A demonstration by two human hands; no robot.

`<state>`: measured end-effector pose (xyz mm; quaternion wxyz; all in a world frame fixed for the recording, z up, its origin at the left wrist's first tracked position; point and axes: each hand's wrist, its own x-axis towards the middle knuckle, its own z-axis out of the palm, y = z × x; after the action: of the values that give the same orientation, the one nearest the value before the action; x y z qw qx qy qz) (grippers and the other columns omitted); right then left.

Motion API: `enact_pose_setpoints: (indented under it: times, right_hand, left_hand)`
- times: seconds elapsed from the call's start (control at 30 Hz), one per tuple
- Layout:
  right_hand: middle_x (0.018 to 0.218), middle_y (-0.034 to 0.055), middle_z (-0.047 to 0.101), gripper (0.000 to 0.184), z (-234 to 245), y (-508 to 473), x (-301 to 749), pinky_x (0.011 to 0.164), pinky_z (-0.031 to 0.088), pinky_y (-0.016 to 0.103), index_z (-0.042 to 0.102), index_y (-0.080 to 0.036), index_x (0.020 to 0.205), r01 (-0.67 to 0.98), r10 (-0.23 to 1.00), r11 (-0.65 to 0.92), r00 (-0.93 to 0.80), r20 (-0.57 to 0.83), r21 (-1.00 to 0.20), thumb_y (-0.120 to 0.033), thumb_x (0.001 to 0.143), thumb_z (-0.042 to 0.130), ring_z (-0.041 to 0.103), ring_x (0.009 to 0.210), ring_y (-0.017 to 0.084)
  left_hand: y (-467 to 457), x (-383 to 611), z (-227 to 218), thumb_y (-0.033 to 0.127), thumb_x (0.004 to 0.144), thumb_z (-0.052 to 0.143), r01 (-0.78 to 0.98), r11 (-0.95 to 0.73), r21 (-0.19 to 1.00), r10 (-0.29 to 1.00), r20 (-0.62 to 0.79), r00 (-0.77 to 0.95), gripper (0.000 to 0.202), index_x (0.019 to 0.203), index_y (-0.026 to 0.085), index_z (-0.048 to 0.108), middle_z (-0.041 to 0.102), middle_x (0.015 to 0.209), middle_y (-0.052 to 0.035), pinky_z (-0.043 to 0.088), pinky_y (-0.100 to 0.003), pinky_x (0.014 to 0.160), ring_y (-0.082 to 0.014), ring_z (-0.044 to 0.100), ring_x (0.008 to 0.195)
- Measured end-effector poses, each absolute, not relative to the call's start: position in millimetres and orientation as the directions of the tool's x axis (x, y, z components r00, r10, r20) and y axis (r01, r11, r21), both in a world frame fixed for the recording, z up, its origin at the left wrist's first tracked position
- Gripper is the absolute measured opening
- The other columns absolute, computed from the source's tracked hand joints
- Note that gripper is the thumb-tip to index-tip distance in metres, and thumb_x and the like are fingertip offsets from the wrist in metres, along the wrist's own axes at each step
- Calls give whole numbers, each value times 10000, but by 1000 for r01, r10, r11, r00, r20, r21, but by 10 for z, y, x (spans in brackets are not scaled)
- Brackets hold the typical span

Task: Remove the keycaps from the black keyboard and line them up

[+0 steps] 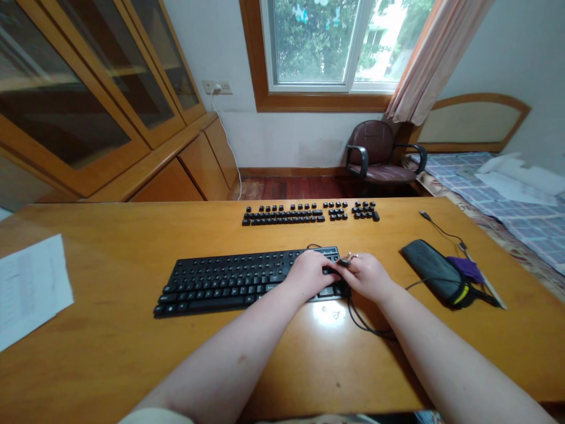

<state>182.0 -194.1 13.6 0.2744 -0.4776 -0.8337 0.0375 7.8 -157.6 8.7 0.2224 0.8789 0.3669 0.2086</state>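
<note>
A black keyboard (pixel 229 280) lies slightly slanted on the desk, with bare switch stems showing in its upper rows and keycaps on the lower ones. Over its right end, at the number pad, my left hand (pixel 311 272) rests with fingers bent down and closed; what they hold is hidden. Close against it, my right hand (pixel 366 275) is closed around a small keycap puller (pixel 351 257), whose thin wire ends stick up beside a dark piece. The fingertips of both hands meet above the pad. Loose black keycaps (pixel 286 217) stand in ordered rows farther back.
On the right lie a dark pouch (pixel 435 272), a purple cloth (pixel 465 269) and a USB cable (pixel 441 228). The keyboard's cord (pixel 364 327) loops beside my right wrist. A printed sheet (pixel 33 291) sits at the left. Beyond the wooden desk (pixel 132 232) stands a chair (pixel 382 153).
</note>
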Motion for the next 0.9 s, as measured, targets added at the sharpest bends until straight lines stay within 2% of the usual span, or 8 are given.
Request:
enact_pose_setpoints:
  times: [0.17, 0.27, 0.4, 0.53, 0.67, 0.9]
  right_hand:
    - [711, 68, 706, 250, 139, -1888, 1862, 613, 474, 279, 696, -190, 747, 750, 882, 431, -232, 410, -502, -367, 836, 543, 643, 647, 180]
    - [709, 58, 715, 257, 117, -1875, 1838, 606, 493, 286, 710, -193, 719, 716, 915, 318, -60, 398, -622, -372, 821, 556, 662, 662, 195]
    - [684, 62, 714, 298, 79, -1893, 1802, 624, 512, 300, 715, -188, 653, 645, 914, 259, 78, 399, -719, -375, 818, 550, 669, 660, 206]
    - [729, 54, 712, 192, 85, -1912, 1817, 661, 515, 310, 715, -198, 752, 567, 889, 377, 0, 457, -733, -323, 809, 582, 666, 699, 203]
    - [758, 46, 677, 101, 112, -1898, 1821, 681, 509, 309, 688, -203, 793, 414, 841, 523, -112, 529, -745, -254, 801, 601, 636, 723, 177]
    - [784, 41, 617, 97, 113, -1868, 1824, 688, 501, 321, 685, -207, 783, 395, 825, 557, -160, 542, -731, -266, 795, 610, 602, 738, 164]
  left_hand:
    - [-1608, 77, 86, 307, 765, 625, 556, -609, 565, 773, 266, 576, 203, 942, 241, 702, 704, 827, -27, 445, -305, 724, -193, 593, 784]
    - [-1611, 75, 81, 268, 786, 609, 533, -587, 609, 796, 311, 520, 254, 1028, 228, 675, 704, 909, -40, 462, -308, 763, -188, 600, 831]
    - [-1606, 79, 71, 248, 780, 619, 492, -538, 685, 829, 324, 456, 262, 1032, 200, 674, 698, 966, -56, 472, -313, 825, -185, 610, 884]
    - [-1606, 81, 90, 216, 752, 639, 401, -484, 778, 838, 281, 467, 234, 982, 225, 679, 698, 951, -18, 481, -281, 819, -159, 622, 875]
    - [-1613, 73, 123, 210, 708, 675, 375, -454, 808, 845, 258, 467, 204, 912, 213, 680, 692, 889, -10, 482, -272, 790, -153, 621, 834]
    - [-1625, 72, 119, 272, 684, 706, 338, -440, 832, 843, 254, 474, 217, 888, 205, 671, 686, 860, -8, 492, -266, 763, -149, 622, 797]
